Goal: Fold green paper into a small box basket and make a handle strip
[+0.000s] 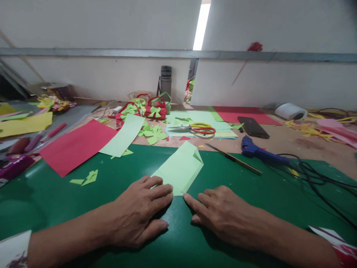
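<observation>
A light green sheet of paper (pixel 178 167) lies on the green mat (pixel 117 197) in front of me, folded at its far right corner and along its right edge. My left hand (pixel 142 208) rests on its near left part, fingers stretched out and the thumb apart. At the near corner of the paper, the index fingertip of my right hand (pixel 220 212) presses down. The other fingers of that hand are curled, and nothing shows in its grip.
Beyond the paper lie scissors (pixel 195 128) on stacked sheets (pixel 173 115), small red paper baskets (pixel 156 111) and a bottle (pixel 166 80). Tweezers (pixel 234 159), a blue glue gun (pixel 262 150) with its cable and a phone (pixel 253 127) are at right. Red paper (pixel 80 145) lies left.
</observation>
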Demonstrator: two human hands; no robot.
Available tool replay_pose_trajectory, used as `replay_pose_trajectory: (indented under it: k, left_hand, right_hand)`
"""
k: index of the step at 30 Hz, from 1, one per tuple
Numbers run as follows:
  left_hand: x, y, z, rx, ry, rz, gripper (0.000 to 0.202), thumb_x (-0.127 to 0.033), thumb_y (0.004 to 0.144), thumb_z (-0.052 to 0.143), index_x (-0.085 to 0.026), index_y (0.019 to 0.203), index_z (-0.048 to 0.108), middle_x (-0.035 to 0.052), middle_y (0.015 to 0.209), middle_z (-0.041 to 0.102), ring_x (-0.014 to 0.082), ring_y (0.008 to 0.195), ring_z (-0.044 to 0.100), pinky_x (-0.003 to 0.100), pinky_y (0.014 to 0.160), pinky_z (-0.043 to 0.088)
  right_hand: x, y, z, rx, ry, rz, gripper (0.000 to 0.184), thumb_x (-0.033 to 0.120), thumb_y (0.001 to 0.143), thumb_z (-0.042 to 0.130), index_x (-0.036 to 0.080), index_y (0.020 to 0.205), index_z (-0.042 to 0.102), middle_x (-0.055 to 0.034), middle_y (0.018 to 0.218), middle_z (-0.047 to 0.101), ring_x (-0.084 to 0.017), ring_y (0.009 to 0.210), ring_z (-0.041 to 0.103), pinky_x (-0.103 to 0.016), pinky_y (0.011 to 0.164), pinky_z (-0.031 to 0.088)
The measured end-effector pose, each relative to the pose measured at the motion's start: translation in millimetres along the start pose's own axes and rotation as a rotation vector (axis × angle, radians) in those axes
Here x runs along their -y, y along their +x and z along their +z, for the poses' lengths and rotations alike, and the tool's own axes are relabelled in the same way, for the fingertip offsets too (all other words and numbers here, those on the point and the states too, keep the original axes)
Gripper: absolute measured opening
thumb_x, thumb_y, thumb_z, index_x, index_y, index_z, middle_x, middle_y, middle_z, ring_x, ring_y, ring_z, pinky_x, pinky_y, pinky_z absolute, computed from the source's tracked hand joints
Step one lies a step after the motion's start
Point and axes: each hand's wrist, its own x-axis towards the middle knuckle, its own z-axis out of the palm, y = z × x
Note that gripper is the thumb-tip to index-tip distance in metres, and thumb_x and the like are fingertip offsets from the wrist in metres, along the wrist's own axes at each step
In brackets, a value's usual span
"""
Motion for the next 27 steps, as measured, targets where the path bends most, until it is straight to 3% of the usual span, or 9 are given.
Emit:
replay_pose_trajectory:
  k: [13, 18, 22, 27]
  left_hand:
    - [1, 0, -0.4, -0.006, -0.075, -0.014, 0.036, -0.035, 0.085, 0.051, -0.017, 0.116, 0.052, 0.0099, 0.115, 0.058, 0.0277, 0.101, 0.047, 0.043, 0.090, 0.037]
    - [4, 18, 0.3, -0.020, -0.179, -0.137, 0.016, -0.024, 0.090, 0.046, -0.020, 0.089, 0.062, 0.0036, 0.096, 0.062, 0.0195, 0.086, 0.050, 0.035, 0.079, 0.039]
    - [9, 28, 7.8, -0.100, -0.203, -0.148, 0.017, -0.018, 0.087, 0.049, -0.017, 0.072, 0.056, 0.0035, 0.086, 0.061, 0.0166, 0.077, 0.048, 0.030, 0.072, 0.039]
    - [5, 17, 10.2, -0.122, -0.228, -0.036, 0.014, -0.020, 0.091, 0.045, -0.015, 0.093, 0.058, 0.0088, 0.098, 0.058, 0.0196, 0.086, 0.047, 0.034, 0.080, 0.040]
  right_hand:
    - [-4, 0, 1, -0.006, 0.075, 0.029, 0.028, 0.039, 0.096, 0.036, 0.018, 0.110, 0.049, -0.0019, 0.080, 0.062, -0.017, 0.064, 0.054, -0.031, 0.051, 0.020]
    - [-9, 2, 1, 0.001, 0.225, 0.104, 0.021, 0.034, 0.095, 0.038, 0.023, 0.100, 0.056, 0.0016, 0.068, 0.059, -0.013, 0.055, 0.048, -0.029, 0.050, 0.020]
    - [-9, 0, 7, -0.136, 0.241, 0.139, 0.020, 0.031, 0.093, 0.041, 0.022, 0.096, 0.060, 0.0010, 0.065, 0.057, -0.013, 0.052, 0.046, -0.028, 0.049, 0.020]
    - [-8, 6, 16, -0.433, 0.366, 0.239, 0.023, 0.023, 0.093, 0.042, 0.015, 0.083, 0.061, -0.0019, 0.065, 0.058, -0.011, 0.057, 0.050, -0.025, 0.054, 0.029]
